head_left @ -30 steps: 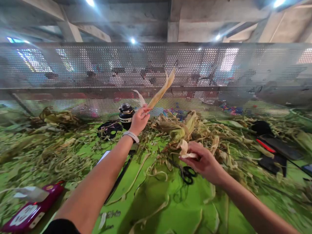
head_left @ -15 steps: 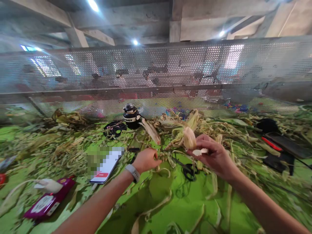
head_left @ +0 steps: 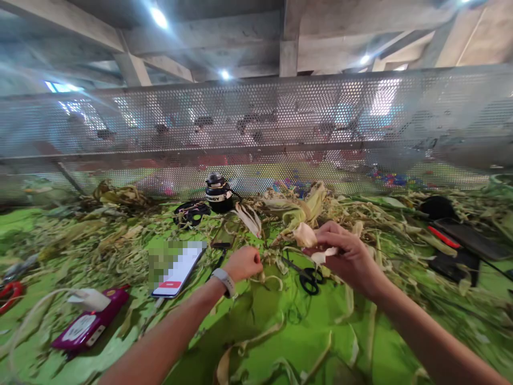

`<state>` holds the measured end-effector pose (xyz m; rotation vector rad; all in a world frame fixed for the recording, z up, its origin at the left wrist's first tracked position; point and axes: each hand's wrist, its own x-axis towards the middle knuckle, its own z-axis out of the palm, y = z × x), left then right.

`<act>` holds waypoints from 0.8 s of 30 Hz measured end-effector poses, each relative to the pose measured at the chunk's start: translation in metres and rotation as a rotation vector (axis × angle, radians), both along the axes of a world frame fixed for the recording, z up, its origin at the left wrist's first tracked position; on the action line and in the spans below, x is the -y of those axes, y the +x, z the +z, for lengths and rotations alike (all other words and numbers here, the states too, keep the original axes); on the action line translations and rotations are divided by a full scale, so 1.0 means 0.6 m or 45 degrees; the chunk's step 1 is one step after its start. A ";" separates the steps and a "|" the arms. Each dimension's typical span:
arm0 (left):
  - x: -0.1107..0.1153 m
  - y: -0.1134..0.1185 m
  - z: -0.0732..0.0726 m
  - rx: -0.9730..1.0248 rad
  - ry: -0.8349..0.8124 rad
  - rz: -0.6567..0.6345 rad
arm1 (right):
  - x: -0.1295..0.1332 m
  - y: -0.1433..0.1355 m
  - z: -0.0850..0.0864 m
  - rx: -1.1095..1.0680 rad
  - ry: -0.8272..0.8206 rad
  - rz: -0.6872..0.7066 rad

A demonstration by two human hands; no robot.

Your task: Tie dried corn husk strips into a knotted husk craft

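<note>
My right hand (head_left: 347, 255) pinches a pale, curled piece of corn husk (head_left: 304, 235) between thumb and fingers. A second whitish bit shows below the fingertips. Left of it, my left hand (head_left: 242, 263), with a grey band on the wrist, is closed low over the green surface; what its fingers hold, if anything, is hidden. Between the hands lie black-handled scissors (head_left: 310, 279). Dry strips of husk are scattered around both hands, and a larger bundle of husks (head_left: 308, 206) lies just beyond my right hand.
A phone (head_left: 180, 270) and a purple power strip (head_left: 90, 323) with a white plug lie on the left. Behind stands a black jar-shaped bottle (head_left: 218, 193) before a perforated metal screen (head_left: 256, 123). Red-handled scissors (head_left: 12, 294) lie far left; a dark device (head_left: 475, 238) lies right.
The husk piece in my right hand has tilted lower and turned toward the left. My left hand stays closed in nearly the same place. The view has shifted slightly.
</note>
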<state>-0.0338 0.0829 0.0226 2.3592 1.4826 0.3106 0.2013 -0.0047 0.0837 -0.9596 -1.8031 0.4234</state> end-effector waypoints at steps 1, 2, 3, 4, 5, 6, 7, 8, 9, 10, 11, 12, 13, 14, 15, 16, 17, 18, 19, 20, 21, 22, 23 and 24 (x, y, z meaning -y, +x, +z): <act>-0.001 0.000 -0.001 0.037 -0.010 -0.009 | 0.000 0.000 0.000 0.009 -0.005 0.008; -0.003 -0.002 0.004 0.079 -0.014 -0.010 | -0.001 0.001 0.000 0.017 -0.013 0.013; -0.006 -0.006 0.013 0.132 -0.006 -0.008 | -0.001 0.002 0.000 0.020 -0.015 0.013; -0.008 -0.010 0.024 0.193 0.012 -0.006 | -0.002 0.004 0.001 0.021 -0.016 0.010; -0.009 -0.014 0.037 0.263 0.038 0.001 | -0.002 0.005 0.002 0.017 -0.015 0.005; -0.009 -0.018 0.050 0.332 0.059 0.007 | -0.002 0.005 0.004 0.013 -0.016 0.000; -0.006 -0.020 0.060 0.408 0.075 0.010 | -0.002 0.006 0.005 0.008 -0.016 -0.003; -0.003 -0.022 0.067 0.553 0.083 0.018 | -0.002 0.006 0.007 0.002 -0.021 -0.002; 0.002 -0.022 0.071 0.765 0.084 0.025 | -0.002 0.006 0.008 -0.006 -0.027 0.000; 0.006 -0.022 0.071 0.988 0.086 0.027 | -0.002 0.006 0.009 -0.016 -0.038 0.004; 0.010 -0.021 0.070 1.206 0.085 0.026 | -0.001 0.005 0.010 -0.030 -0.045 0.004; 0.012 -0.019 0.068 1.386 0.086 0.026 | -0.001 0.004 0.011 -0.044 -0.049 0.001; 0.013 -0.018 0.066 1.499 0.087 0.025 | 0.000 0.003 0.012 -0.054 -0.053 -0.006; 0.013 -0.016 0.066 1.583 0.086 0.029 | 0.000 0.002 0.013 -0.061 -0.058 -0.015; 0.012 -0.015 0.067 1.658 0.080 0.040 | 0.000 0.001 0.013 -0.069 -0.057 -0.024; 0.011 -0.015 0.071 1.739 0.066 0.054 | 0.000 0.001 0.014 -0.078 -0.053 -0.029; 0.009 -0.015 0.077 1.830 0.052 0.061 | -0.001 0.001 0.014 -0.085 -0.050 -0.032; 0.009 -0.016 0.085 1.948 0.031 0.070 | -0.001 0.001 0.014 -0.090 -0.048 -0.033; 0.009 -0.018 0.094 2.036 -0.010 0.062 | -0.001 0.001 0.015 -0.093 -0.042 -0.034; 0.011 -0.020 0.102 2.095 -0.030 0.034 | -0.002 0.002 0.015 -0.091 -0.035 -0.033; 0.014 -0.022 0.111 2.128 -0.062 0.008 | -0.001 0.003 0.017 -0.088 -0.023 -0.035; 0.018 -0.024 0.119 2.143 -0.109 -0.015 | -0.001 0.003 0.019 -0.084 -0.013 -0.035; 0.022 -0.026 0.126 2.156 -0.140 -0.046 | 0.001 0.004 0.021 -0.088 -0.002 -0.038; 0.025 -0.026 0.133 2.161 -0.168 -0.079 | 0.003 0.005 0.025 -0.095 0.007 -0.035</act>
